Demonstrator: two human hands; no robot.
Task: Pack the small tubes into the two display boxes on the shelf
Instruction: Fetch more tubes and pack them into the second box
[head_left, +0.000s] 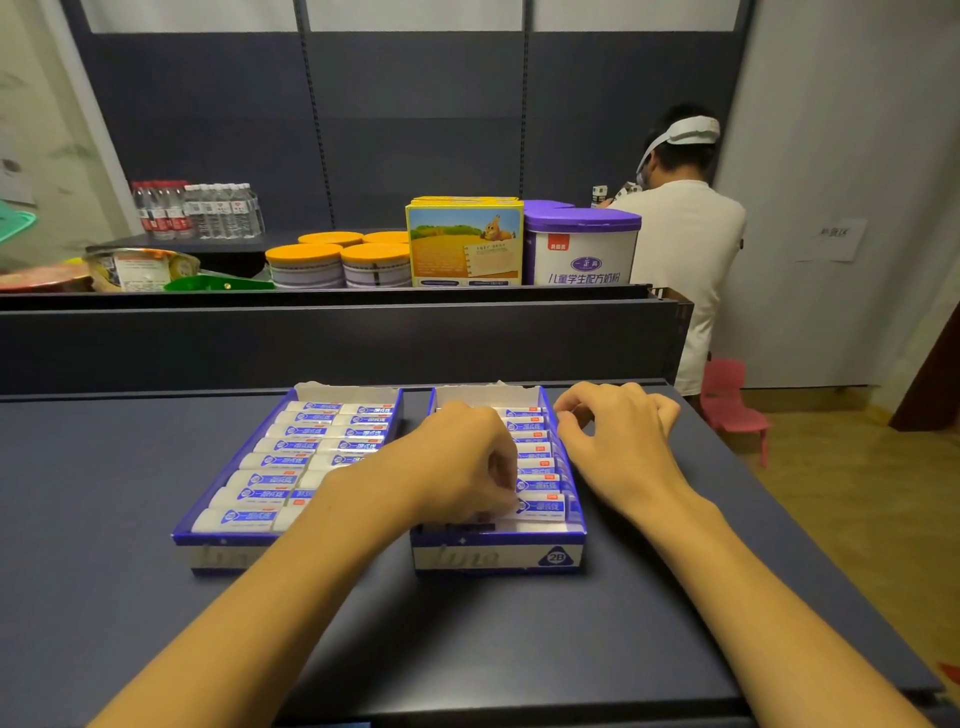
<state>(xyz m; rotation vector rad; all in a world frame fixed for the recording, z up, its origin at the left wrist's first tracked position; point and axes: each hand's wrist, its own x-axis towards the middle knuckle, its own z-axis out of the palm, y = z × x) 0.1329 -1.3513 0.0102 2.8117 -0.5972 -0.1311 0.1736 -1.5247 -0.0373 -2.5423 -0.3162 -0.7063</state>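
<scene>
Two blue-and-white display boxes stand side by side on the dark shelf top. The left box (218, 540) holds two rows of small white tubes (291, 447) with blue labels. The right box (498, 556) holds more of these tubes (540, 486) along its right side. My left hand (462, 462) reaches into the right box, fingers curled down onto the tubes near its middle; what it grips is hidden. My right hand (618, 431) hovers at the right box's far right edge, fingers loosely curled, holding nothing that I can see.
A raised dark shelf wall (337, 338) runs behind the boxes. Beyond it stand orange-lidded cans (337, 265), a yellow carton (465, 241), a purple-lidded tin (582, 244) and water bottles (197, 210). A person in a white shirt (685, 249) stands at the back right, near a pink chair (732, 405).
</scene>
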